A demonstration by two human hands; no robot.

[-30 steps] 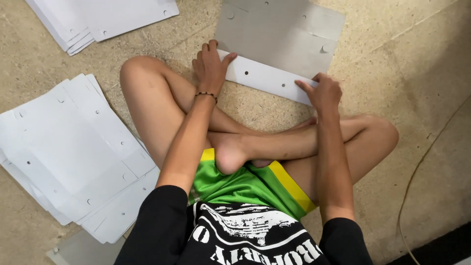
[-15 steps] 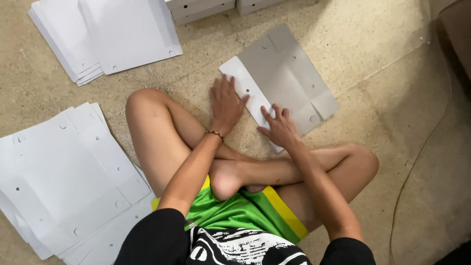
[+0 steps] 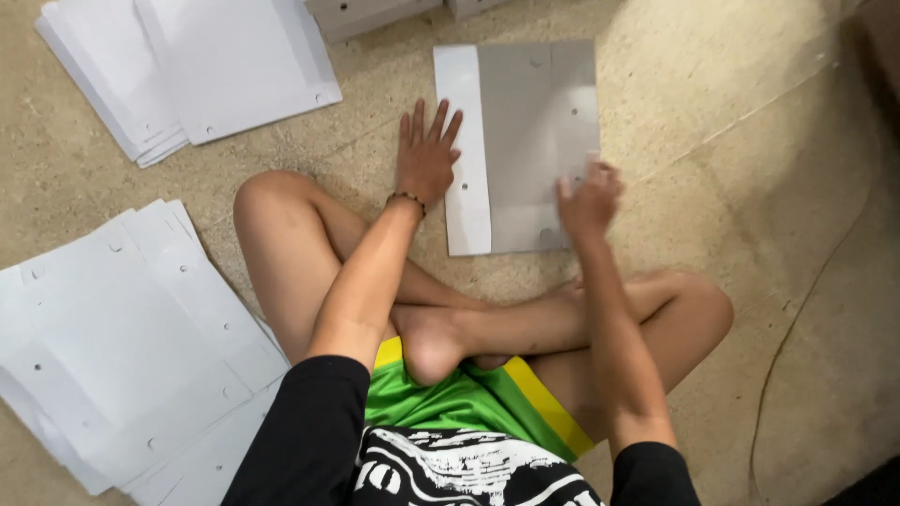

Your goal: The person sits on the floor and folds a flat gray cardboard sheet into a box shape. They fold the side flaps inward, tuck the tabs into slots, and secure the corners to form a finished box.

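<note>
A flat grey cardboard sheet (image 3: 530, 122) with a white folded flap along its left side and small punched holes lies on the floor in front of my crossed legs. My left hand (image 3: 427, 155) rests flat with fingers spread, its fingertips against the white flap's left edge. My right hand (image 3: 589, 199) hovers blurred over the sheet's lower right corner, fingers loosely curled, holding nothing that I can see.
A stack of white punched sheets (image 3: 112, 337) lies fanned out at my left. Another white stack (image 3: 187, 66) sits at the far left. Box edges (image 3: 375, 11) show at the top. A thin cable (image 3: 797, 319) runs along the floor at right.
The grey sheet has turned from a slant to lie square in front of me. Both hands have shifted with it, the right one moving out to its lower right corner.
</note>
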